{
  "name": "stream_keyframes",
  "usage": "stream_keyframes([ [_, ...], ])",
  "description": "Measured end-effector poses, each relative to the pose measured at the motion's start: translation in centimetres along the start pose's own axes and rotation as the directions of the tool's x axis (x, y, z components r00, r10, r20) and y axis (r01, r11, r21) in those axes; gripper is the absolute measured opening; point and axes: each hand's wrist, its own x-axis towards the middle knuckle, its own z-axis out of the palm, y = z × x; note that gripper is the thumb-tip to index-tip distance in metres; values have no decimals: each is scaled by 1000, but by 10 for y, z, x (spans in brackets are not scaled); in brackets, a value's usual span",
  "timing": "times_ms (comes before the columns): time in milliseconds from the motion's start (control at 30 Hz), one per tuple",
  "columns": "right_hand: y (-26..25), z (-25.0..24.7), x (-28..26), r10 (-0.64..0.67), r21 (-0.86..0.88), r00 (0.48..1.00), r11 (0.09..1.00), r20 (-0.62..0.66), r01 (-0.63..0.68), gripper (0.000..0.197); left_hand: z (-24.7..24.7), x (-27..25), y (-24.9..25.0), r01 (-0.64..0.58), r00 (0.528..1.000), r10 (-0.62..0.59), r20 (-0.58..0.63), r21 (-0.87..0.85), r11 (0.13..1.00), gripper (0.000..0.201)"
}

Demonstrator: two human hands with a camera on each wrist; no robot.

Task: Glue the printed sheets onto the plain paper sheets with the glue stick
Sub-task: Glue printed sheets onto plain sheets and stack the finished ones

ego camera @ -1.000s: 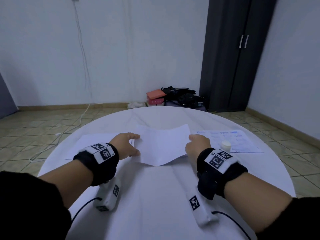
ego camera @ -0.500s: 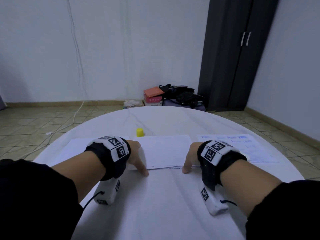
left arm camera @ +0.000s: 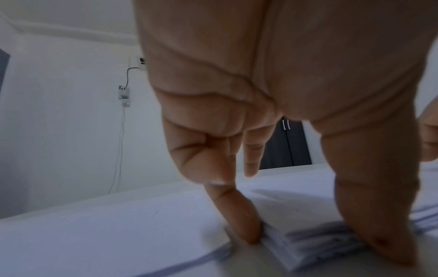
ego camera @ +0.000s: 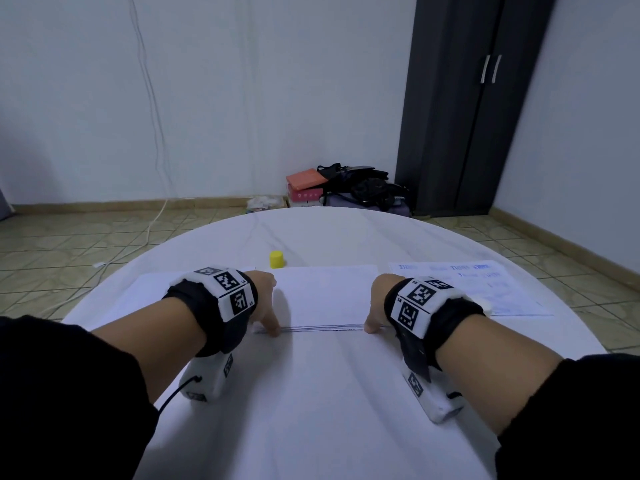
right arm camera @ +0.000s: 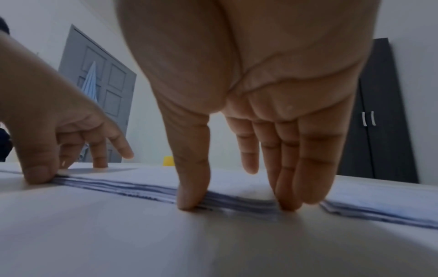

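Note:
A stack of plain white sheets [ego camera: 325,296] lies flat at the middle of the round table [ego camera: 311,393]. My left hand [ego camera: 268,317] stands at the stack's near left corner, with one straight finger [left arm camera: 239,215] against the side edge and the thumb [left arm camera: 379,224] against the front edge. My right hand [ego camera: 375,317] stands at the near right corner, its thumb [right arm camera: 192,178] and straight fingers [right arm camera: 289,178] touching the stack [right arm camera: 237,183]. A printed sheet [ego camera: 485,289] lies to the right. A yellow cap [ego camera: 276,259] stands just beyond the stack. My right wrist hides the glue stick's body.
Another plain white sheet [ego camera: 152,289] lies left of the stack, partly under my left wrist. Beyond the table are a tiled floor, a pile of bags and boxes [ego camera: 346,188] against the wall, and a dark wardrobe [ego camera: 467,98].
One second ago both hands held a sheet lifted over the stack. It now lies flat on the stack, and both hands have dropped to its near corners, thumbs at the front edge.

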Motion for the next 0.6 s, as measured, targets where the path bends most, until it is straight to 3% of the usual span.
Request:
stream_keyframes([
  [167, -2, -1, -2, -3, -1, 999, 1000, -42, 3, 36, 2, -4, 5, -4, 1000, 5, -21, 61, 998, 75],
  [333, -2, -1, -29, -22, -18, 999, 1000, -28, 21, 31, -4, -28, 21, -3, 1000, 3, 1, 149, 989, 45],
  [467, 3, -1, -68, -133, 96, 991, 987, -6, 133, 38, -3, -50, 38, -24, 999, 28, -32, 125, 992, 58],
  [600, 13, 18, -100, -178, 17, 981, 984, 82, 178, 37, 1, -67, 69, -115, 991, 120, -61, 76, 990, 67],
])
